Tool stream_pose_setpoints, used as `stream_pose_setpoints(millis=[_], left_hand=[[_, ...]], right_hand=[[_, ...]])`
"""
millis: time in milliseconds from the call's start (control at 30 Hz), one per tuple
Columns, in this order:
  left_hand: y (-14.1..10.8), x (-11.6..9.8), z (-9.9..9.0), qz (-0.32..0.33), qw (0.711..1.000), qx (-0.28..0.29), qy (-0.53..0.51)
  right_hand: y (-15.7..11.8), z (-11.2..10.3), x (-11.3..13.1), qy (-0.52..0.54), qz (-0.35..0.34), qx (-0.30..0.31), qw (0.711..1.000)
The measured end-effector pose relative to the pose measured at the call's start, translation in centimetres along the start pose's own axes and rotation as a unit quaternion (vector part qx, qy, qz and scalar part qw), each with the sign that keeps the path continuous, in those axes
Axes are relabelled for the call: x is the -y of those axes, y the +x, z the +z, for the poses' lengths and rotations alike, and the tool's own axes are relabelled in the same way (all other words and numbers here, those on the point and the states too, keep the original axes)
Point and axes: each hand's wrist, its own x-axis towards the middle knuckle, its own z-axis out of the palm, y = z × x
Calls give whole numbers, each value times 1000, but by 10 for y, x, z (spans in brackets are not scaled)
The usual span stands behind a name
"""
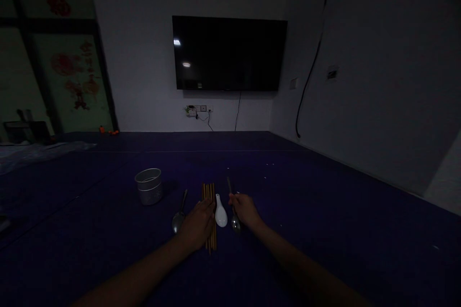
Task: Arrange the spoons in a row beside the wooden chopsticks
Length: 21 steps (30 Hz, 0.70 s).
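Note:
A bundle of wooden chopsticks [208, 192] lies lengthwise in front of me on the dark blue surface. My left hand [197, 224] is over its middle, fingers closed across the sticks. Just right of them is a white soup spoon [221, 216], bowl toward me, touched by neither hand. My right hand [245, 208] pinches the handle of a metal spoon [236, 224], whose bowl points toward me. Another metal spoon [177, 220] lies left of my left hand, which partly covers its bowl. Farther left, an upright metal cup [149, 187] stands with its mouth up.
Small white bits [265, 177] are scattered beyond my right hand. A crumpled clear plastic sheet [39, 152] lies at the far left, near small orange things [113, 132]. At the back, a television [230, 53] hangs on the wall; a black cable [309, 81] runs down the right wall.

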Motion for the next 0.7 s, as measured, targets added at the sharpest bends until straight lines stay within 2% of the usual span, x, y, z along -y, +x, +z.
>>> stream_pose_setpoints(millis=[367, 700], left_hand=[[-2, 5, 8, -5, 1000, -1, -9], [-2, 3, 3, -8, 1000, 17, -7]], right_hand=[[-1, 5, -1, -82, -25, -30, 996], [0, 7, -2, -139, -25, -45, 989]])
